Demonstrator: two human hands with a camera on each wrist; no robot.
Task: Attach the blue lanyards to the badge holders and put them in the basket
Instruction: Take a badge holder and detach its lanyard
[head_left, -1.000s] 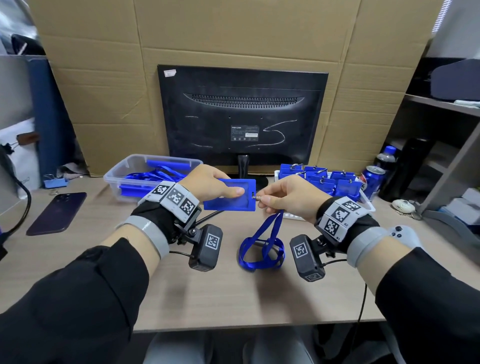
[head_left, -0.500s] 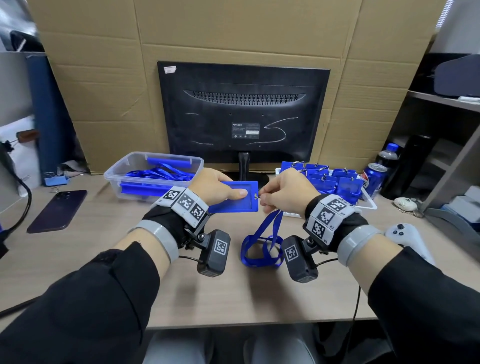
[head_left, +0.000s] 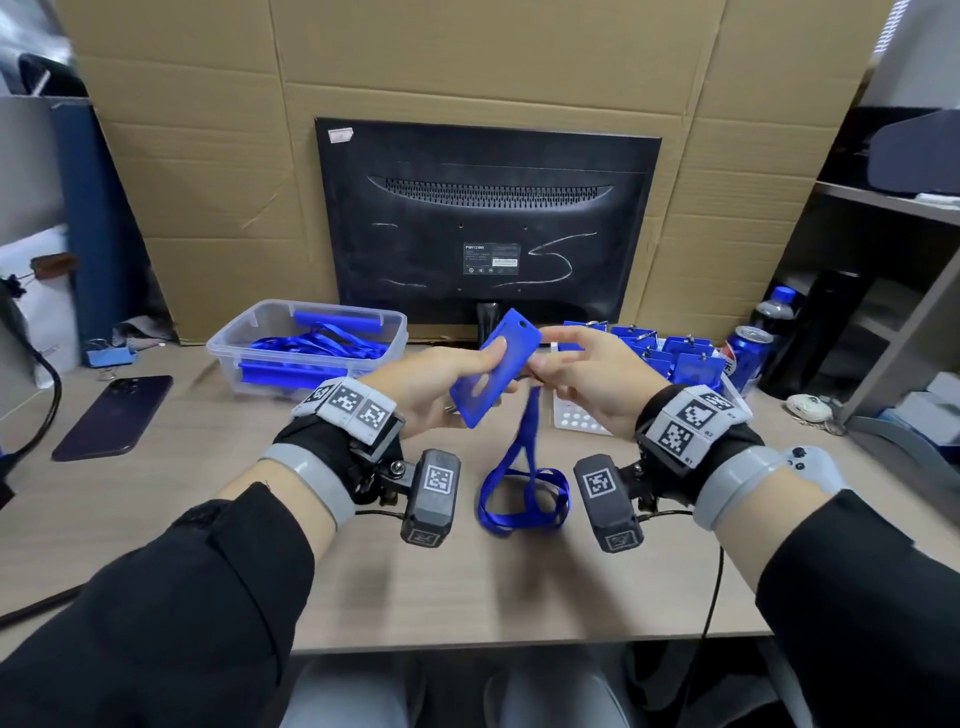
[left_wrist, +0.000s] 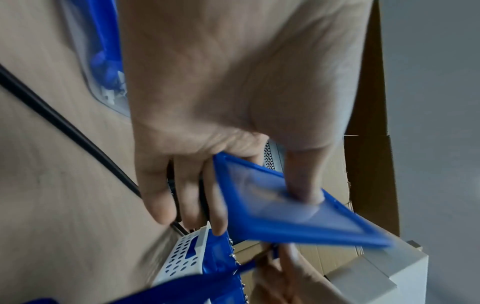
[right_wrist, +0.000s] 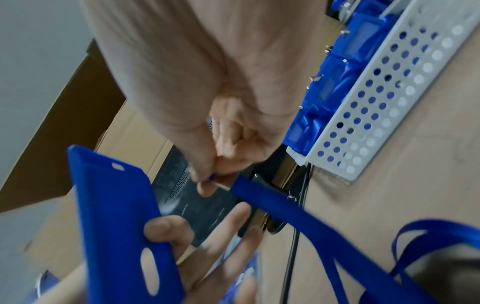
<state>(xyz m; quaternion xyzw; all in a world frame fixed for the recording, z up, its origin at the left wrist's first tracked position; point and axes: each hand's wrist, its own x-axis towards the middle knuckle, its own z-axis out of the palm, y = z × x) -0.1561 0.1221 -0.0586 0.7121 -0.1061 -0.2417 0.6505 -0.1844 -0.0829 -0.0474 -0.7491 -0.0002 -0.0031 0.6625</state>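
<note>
Two hands met above the desk (head_left: 156, 519) to join one holder and one strap. The left hand (head_left: 431, 387) held the blue badge holder (head_left: 493, 364) tilted, thumb pressed on its face and fingers curled behind it, so that the slotted end (right_wrist: 118, 166) pointed up and away. The right hand (head_left: 587, 384) pinched the clip end of the blue lanyard (head_left: 524, 467) between thumb and forefinger, its other fingers curled in; the clip itself was mostly hidden by the fingertips (right_wrist: 205, 185). The strap hung from that pinch and its loop lay on the desk between the wrists. Clip and slot were near but apparently apart, so the attaching step seemed not yet done. To do it well, the holder would best be kept still and gripped low, leaving the slot free, while the right hand opens the clip and brings its hook squarely through the slot; a skewed approach could slip off the smooth plastic. The white perforated basket (right_wrist: 389, 98), already holding finished badges, stood just right of the hands, within easy reach. A clear tub (head_left: 306, 343) of spare lanyards sat to the left
</note>
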